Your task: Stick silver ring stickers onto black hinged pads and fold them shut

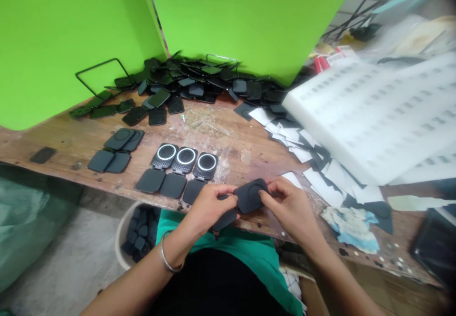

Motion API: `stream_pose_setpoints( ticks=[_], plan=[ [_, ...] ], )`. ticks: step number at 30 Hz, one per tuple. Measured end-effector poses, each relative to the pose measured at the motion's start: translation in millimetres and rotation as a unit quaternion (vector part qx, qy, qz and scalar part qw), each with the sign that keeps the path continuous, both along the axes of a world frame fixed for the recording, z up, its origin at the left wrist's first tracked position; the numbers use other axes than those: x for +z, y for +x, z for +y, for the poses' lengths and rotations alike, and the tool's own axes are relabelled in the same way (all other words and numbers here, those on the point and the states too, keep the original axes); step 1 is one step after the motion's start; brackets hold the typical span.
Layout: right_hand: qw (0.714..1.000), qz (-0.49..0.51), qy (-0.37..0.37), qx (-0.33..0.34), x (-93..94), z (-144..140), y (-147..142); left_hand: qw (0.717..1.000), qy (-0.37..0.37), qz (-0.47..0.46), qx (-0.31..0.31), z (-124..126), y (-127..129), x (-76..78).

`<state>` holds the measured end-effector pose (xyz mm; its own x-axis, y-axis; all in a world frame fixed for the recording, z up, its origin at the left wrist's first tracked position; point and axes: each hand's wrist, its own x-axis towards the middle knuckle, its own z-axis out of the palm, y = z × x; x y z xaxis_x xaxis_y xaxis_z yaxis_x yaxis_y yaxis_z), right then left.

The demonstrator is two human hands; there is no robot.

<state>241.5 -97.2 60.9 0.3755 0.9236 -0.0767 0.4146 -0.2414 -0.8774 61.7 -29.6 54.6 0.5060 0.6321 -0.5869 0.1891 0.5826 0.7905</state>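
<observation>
Your black top (210,282) lies nearest the camera, with green cloth (249,254) beyond it under the near edge of the surface (256,149). Over that near edge, around its middle, you hold a black folder (252,197), its two panels spread apart. Your left hand (212,204), a bracelet (166,254) at its wrist, is clamped on the lower panel, thumb on top. Your right hand (285,202) pinches the upper panel, which bears a faint ring, by its right side. Whether the folder touches the surface, you cannot tell from here.

Just left of your left hand, three ringed cases (180,171) lie open side by side along the near edge, white rings toward the far edge. Further left sit overlapping plain cases (116,149). A heap of black parts (203,81) runs along the far edge, against green boards (242,12). Toward the right end lie paper slips (333,178), a foam block (366,116) and, by the near edge, a crumpled rag (351,228). Below the near edge, left, stands a bucket (119,242) of dark pieces.
</observation>
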Motion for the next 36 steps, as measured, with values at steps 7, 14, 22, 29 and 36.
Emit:
stream_pose_setpoints(
  ticks=[7,14,22,29,36],
  plan=[
    [0.976,-0.216,0.018,0.031,-2.3,1,-4,0.998,0.053,0.006,0.017,-3,-1,-4.2],
    [0.891,-0.445,-0.087,0.037,12.7,6,-3,0.997,0.064,-0.003,0.033,-2,-6,-8.7],
    [0.998,0.029,-0.031,0.053,-0.5,17,-6,0.998,-0.006,-0.056,0.029,-5,-13,-3.1],
    [0.965,0.218,-0.122,-0.077,-11.7,17,-24,0.994,0.066,-0.074,0.051,2,-44,2.0],
    [0.991,0.123,-0.032,-0.033,-20.9,-10,3,0.819,0.422,0.282,0.270,107,-157,14.2]
  ],
)
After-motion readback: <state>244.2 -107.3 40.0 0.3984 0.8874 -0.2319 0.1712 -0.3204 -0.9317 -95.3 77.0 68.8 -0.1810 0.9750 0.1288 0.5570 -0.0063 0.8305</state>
